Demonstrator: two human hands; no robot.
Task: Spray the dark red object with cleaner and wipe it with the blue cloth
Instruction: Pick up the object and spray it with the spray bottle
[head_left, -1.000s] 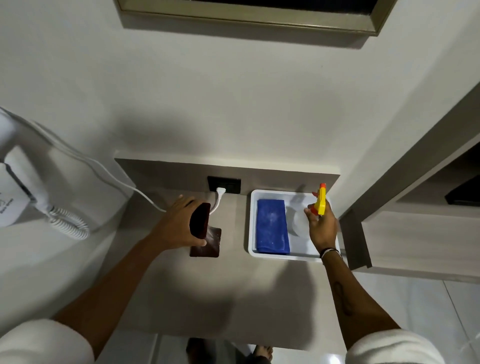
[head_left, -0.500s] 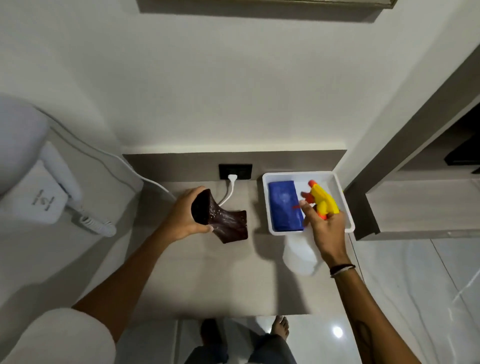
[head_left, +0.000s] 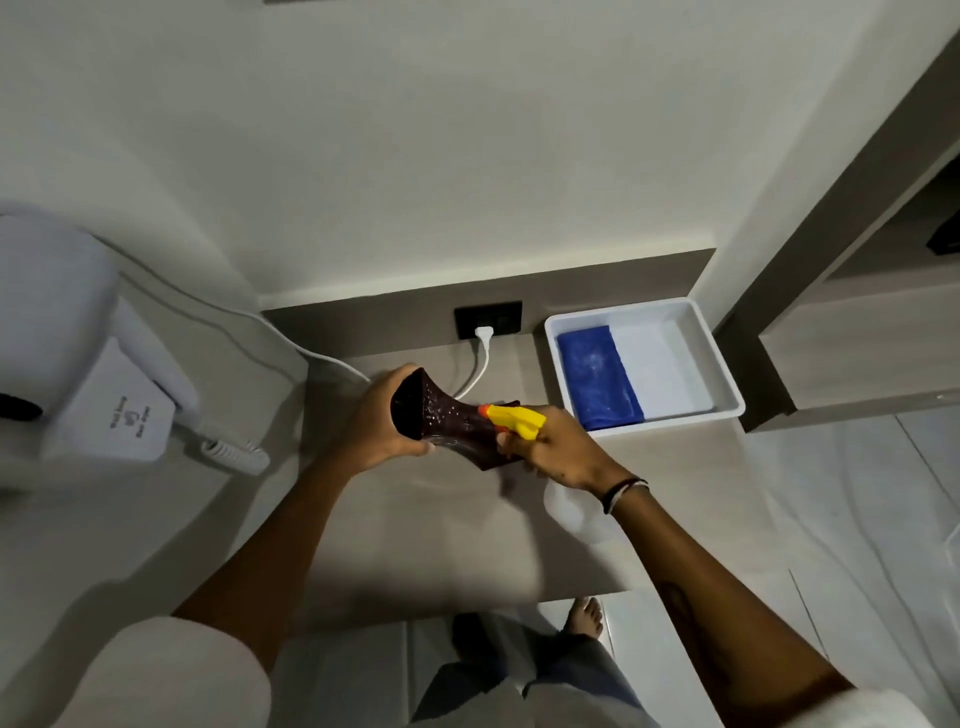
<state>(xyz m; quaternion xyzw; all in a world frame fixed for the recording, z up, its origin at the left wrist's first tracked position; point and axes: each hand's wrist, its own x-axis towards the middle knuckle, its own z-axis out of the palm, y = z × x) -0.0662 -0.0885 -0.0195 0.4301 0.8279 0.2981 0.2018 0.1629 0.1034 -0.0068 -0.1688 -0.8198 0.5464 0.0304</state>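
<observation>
Fingers of the left hand (head_left: 374, 415) clamp the dark red object (head_left: 447, 421) tilted toward the spray bottle (head_left: 514, 420) gripped by the right hand (head_left: 558, 451), likely exposing its surface, while the blue cloth (head_left: 597, 376) waits in the tray (head_left: 724, 387) beyond the right hand.

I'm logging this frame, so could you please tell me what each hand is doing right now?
Left hand: closed around the dark red object, held above the counter.
Right hand: closed on the spray bottle, nozzle at the object.

Hair dryer holder (head_left: 122, 415), far left: faint grey print with a small logo, too blurred to read.
Other surfaces: no writing that can be read.
</observation>
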